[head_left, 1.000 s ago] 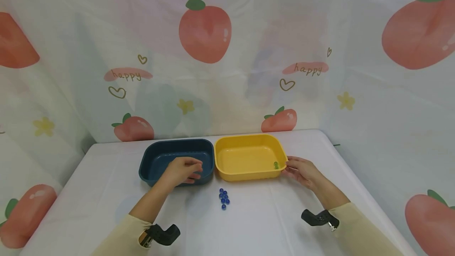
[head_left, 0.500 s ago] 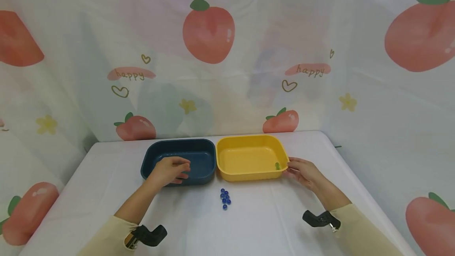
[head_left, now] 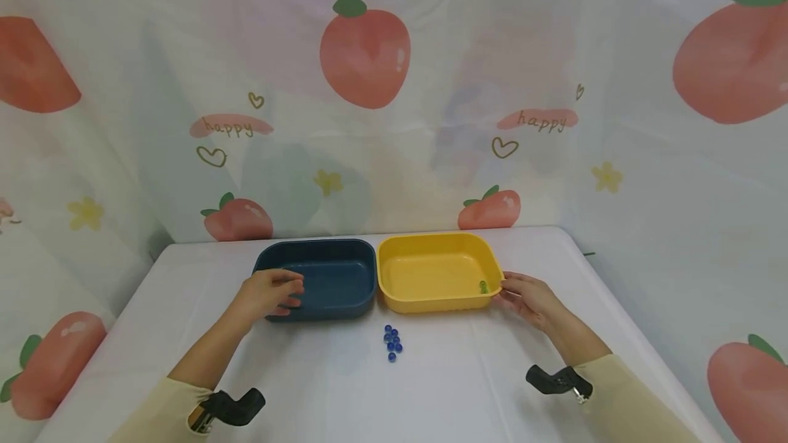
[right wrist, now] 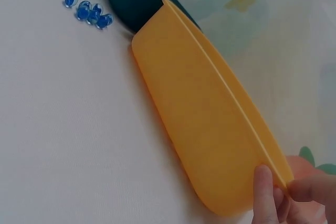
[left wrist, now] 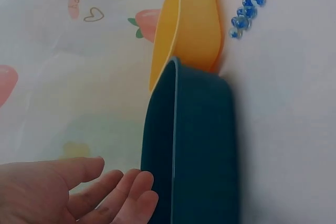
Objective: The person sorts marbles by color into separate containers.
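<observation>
My left hand hovers over the left end of the dark blue bin, fingers loosely bent and nothing in them. In the left wrist view its fingertips overlap the bin's near opening. My right hand holds the right front corner of the yellow bin. The right wrist view has one finger against the outer wall and another at the rim. Small green marbles lie inside the yellow bin, by that corner. Several blue marbles sit clustered on the cloth before the bins.
The two bins stand side by side near the back of a table with a white cloth. Behind it hangs a fabric backdrop printed with peaches. Each wrist carries a black camera mount.
My left hand has moved left across the dark blue bin, from its middle to its left end. The right hand stays at the yellow bin's corner. The view has shifted slightly.
</observation>
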Available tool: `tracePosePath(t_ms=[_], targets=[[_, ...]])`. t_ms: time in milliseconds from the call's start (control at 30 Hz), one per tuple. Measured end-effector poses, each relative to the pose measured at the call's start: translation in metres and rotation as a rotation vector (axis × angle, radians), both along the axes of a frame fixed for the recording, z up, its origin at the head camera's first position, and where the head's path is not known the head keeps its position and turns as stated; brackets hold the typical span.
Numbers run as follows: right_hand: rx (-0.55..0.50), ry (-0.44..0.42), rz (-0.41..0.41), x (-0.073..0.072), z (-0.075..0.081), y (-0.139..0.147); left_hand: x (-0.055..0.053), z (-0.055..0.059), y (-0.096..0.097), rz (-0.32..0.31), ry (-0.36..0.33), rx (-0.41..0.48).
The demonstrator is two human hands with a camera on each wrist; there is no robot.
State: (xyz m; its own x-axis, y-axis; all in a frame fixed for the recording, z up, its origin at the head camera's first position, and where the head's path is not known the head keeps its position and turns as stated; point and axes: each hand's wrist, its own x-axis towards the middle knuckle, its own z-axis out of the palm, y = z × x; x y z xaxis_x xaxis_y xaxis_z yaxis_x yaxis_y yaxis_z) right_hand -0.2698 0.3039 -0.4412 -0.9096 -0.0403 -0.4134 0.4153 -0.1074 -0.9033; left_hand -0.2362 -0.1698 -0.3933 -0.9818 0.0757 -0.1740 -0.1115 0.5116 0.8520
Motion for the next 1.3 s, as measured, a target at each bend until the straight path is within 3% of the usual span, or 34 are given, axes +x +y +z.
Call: tracePosePath(t_ms=[367,833,1300], targets=[[-0.044,-0.032,-0.019,0.000,0.000,0.002,0.000,0.009,-0.022,0.019,-0.004,-0.031],[-0.037,-0.015,0.001,0.000,-0.001,0.001,0.004,0.009,-0.059,0.070,-0.012,-0.061],[-0.020,-0.023,0.005,-0.001,-0.001,0.000,0.004,-0.009,-0.089,0.170,-0.017,-0.049]])
